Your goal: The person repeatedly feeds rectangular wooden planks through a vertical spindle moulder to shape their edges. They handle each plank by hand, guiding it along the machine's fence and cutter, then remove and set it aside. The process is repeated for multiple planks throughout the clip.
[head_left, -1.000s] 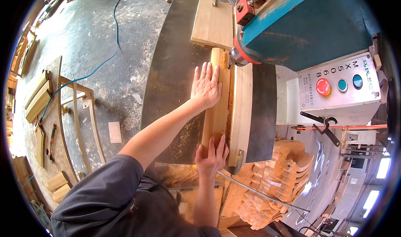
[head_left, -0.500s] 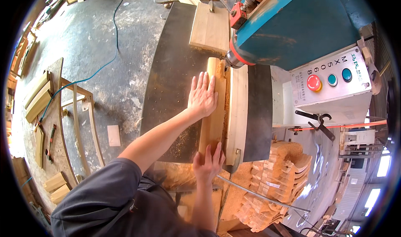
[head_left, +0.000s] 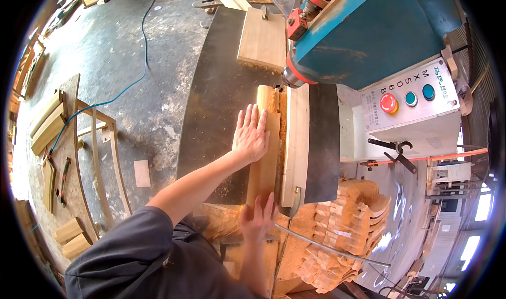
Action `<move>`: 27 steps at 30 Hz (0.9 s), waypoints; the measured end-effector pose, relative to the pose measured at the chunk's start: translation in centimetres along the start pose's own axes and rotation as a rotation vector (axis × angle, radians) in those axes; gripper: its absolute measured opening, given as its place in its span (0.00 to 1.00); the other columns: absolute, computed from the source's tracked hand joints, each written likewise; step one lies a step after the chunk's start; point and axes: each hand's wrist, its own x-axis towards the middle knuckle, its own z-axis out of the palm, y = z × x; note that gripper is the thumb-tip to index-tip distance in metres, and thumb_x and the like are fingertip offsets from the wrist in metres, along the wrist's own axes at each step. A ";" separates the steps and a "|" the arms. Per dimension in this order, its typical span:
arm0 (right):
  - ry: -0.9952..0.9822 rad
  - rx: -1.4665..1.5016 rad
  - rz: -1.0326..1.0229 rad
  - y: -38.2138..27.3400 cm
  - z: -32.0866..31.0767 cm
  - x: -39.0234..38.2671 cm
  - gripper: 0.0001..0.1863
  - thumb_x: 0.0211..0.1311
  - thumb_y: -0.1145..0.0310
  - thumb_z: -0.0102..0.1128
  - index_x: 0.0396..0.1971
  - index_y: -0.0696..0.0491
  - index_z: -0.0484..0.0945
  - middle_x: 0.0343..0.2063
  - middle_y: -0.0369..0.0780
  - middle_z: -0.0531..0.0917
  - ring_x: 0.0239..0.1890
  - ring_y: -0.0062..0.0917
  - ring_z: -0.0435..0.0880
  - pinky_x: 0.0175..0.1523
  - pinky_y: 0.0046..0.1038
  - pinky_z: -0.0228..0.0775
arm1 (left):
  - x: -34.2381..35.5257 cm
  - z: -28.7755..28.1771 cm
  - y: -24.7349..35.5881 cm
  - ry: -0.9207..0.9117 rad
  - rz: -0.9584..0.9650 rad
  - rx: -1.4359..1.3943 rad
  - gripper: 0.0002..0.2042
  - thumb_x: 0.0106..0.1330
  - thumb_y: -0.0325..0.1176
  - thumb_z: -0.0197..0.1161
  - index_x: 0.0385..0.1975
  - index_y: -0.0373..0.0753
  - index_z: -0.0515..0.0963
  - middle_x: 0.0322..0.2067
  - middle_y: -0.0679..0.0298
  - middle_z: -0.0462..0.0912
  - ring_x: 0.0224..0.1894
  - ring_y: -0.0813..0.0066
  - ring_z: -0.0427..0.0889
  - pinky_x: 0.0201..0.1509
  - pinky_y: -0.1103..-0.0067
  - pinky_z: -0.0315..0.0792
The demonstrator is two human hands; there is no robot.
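Closest to me, the right hand (head_left: 255, 218) is at the board's (head_left: 266, 170) near end, fingers straight and spread over the wood, not wrapped round it; whether the thumb bears underneath, I can't tell. Farther up, the left hand (head_left: 251, 139) lies palm down on the board, fingers straight and almost together, pressing without clamping. The board itself runs lengthwise on the black table (head_left: 219, 93), just left of the pale fence (head_left: 296, 151), sawdust (head_left: 282, 122) banked between them. Its far end sits right by the chuck (head_left: 291, 77).

Here's my worry: nothing but flat palms holds this wood. Uneven pressure could swing it off line, chips packed at the fence could tilt it, and a slip on dusty wood would carry the left fingers toward the tool. Whether that's spinning, I can't tell.

Now the edges. At the near edge, the right hand is just by the table's rim, close to the clamp (head_left: 297, 200). Rightward, the fence shuts off travel; leftward, the tabletop gives me broad room, chips scattered over it. Ahead, the guard block (head_left: 262, 40) and blue arm (head_left: 363, 41) crowd the way.
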 end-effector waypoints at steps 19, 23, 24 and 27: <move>0.032 0.038 0.036 1.1 3.5 6.9 0.23 0.55 0.63 0.71 0.50 0.57 0.88 0.68 0.54 0.77 0.56 0.56 0.81 0.57 0.49 0.81 | 7.8 1.2 -1.1 0.090 -0.055 0.000 0.33 0.76 0.45 0.50 0.78 0.34 0.60 0.78 0.37 0.58 0.83 0.41 0.50 0.86 0.51 0.38; 0.046 0.043 0.033 1.3 3.9 7.2 0.23 0.55 0.63 0.71 0.50 0.57 0.89 0.68 0.54 0.78 0.55 0.56 0.81 0.57 0.49 0.81 | 8.3 1.0 -1.0 0.065 -0.068 0.025 0.33 0.78 0.45 0.48 0.79 0.35 0.59 0.79 0.40 0.57 0.84 0.44 0.49 0.86 0.51 0.37; 0.050 0.045 0.035 1.4 4.0 7.3 0.23 0.55 0.63 0.71 0.50 0.57 0.89 0.68 0.54 0.78 0.56 0.56 0.81 0.57 0.49 0.81 | 8.4 0.9 -0.9 0.049 -0.073 0.031 0.34 0.78 0.46 0.47 0.80 0.35 0.58 0.79 0.41 0.57 0.84 0.45 0.48 0.86 0.51 0.37; 0.062 0.007 -0.007 1.4 3.9 7.9 0.21 0.58 0.62 0.69 0.50 0.57 0.88 0.66 0.55 0.78 0.54 0.54 0.81 0.54 0.47 0.83 | 8.8 0.6 -0.7 0.033 -0.080 0.051 0.34 0.78 0.46 0.46 0.80 0.36 0.57 0.80 0.42 0.56 0.84 0.47 0.48 0.86 0.51 0.36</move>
